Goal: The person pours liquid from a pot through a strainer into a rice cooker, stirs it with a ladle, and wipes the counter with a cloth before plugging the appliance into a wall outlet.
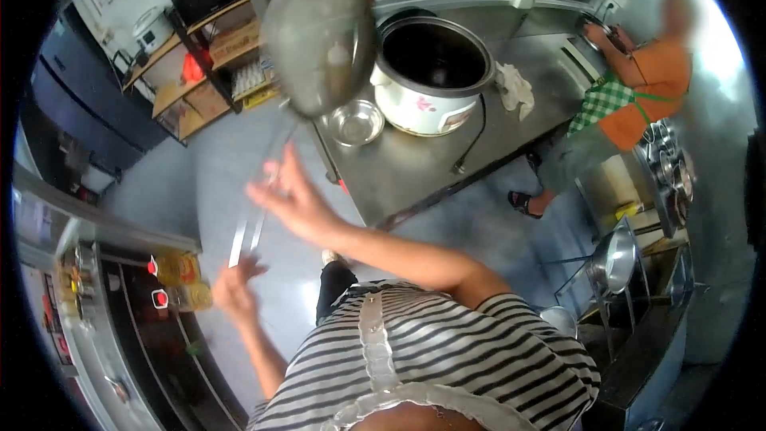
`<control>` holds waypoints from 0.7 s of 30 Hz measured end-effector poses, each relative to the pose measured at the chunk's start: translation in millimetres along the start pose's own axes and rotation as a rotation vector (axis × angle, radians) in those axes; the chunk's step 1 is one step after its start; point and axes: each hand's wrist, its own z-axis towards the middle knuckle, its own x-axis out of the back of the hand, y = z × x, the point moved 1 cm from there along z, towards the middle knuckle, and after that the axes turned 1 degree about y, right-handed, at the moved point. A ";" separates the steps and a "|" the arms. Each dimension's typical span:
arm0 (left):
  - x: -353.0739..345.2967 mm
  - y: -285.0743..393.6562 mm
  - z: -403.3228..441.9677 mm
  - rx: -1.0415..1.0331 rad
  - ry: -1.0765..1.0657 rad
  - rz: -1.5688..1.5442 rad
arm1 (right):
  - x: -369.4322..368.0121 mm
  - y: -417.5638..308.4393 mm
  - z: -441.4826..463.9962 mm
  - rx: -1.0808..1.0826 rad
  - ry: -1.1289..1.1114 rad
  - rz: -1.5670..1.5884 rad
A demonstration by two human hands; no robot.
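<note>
A large long-handled strainer (315, 44) is raised at the upper middle, its round bowl blurred and seemingly see-through. Its pale metal handle slopes down to the lower left. My left hand (236, 287) is closed around the lower end of this handle. Farther up, my right hand (299, 203) has its fingers and thumb about the handle, smeared by motion. Just right of the bowl, a big white electric cooker (423, 104) stands uncovered with a dark inner pot. A small steel bowl (356, 123) sits in front of the cooker, below the strainer.
The steel table (407, 179) carries the cooker, a cloth (515, 89) and a black power cord (472, 144). A co-worker (646, 80) in orange stands at the right. Shelves (215, 64) stand at the back left; oil bottles (177, 270) are at the lower left.
</note>
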 end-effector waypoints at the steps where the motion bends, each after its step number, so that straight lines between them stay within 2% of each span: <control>1: -25.0 6.8 5.2 -0.254 -0.185 0.407 | 11.4 -29.0 16.8 -0.096 0.097 0.056; 2: -60.5 21.4 11.7 -0.242 -0.315 0.430 | 32.9 -56.4 35.9 -0.191 0.190 0.112; 3: -93.0 23.2 19.0 -0.438 -0.350 0.435 | 65.0 -58.1 58.0 -0.183 0.181 0.229; 4: -118.4 47.6 29.1 -0.459 -0.508 0.425 | 96.2 -59.5 75.1 -0.171 0.171 0.346; 5: -136.4 55.5 39.2 -0.485 -0.600 0.287 | 109.6 -78.9 88.5 -0.181 0.367 0.392; 6: -154.5 50.8 51.9 -0.532 -0.640 0.117 | 142.4 -76.0 96.6 -0.115 0.282 0.481; 8: -193.1 38.0 66.1 -0.122 -0.671 -0.338 | 208.4 -68.3 107.3 -0.212 0.150 0.528; 11: -251.4 13.5 93.4 0.118 -0.865 -0.370 | 243.2 -51.0 104.7 -0.303 0.233 0.373; 14: -285.3 4.1 119.3 0.066 -1.341 0.057 | 261.8 -29.4 109.1 -0.381 0.260 0.319; 15: -300.7 -13.1 112.9 0.002 -1.391 -0.109 | 267.8 -22.4 114.2 -0.378 0.221 0.389; 16: -308.0 -10.9 110.4 0.118 -1.478 -0.137 | 271.3 -16.8 119.6 -0.371 0.214 0.424; 18: -326.5 -22.5 95.2 0.213 -1.478 -0.389 | 279.6 -14.7 123.1 -0.402 0.234 0.437; 21: -347.4 -28.2 74.7 0.458 -1.385 -0.561 | 294.2 -9.1 124.2 -0.454 0.293 0.441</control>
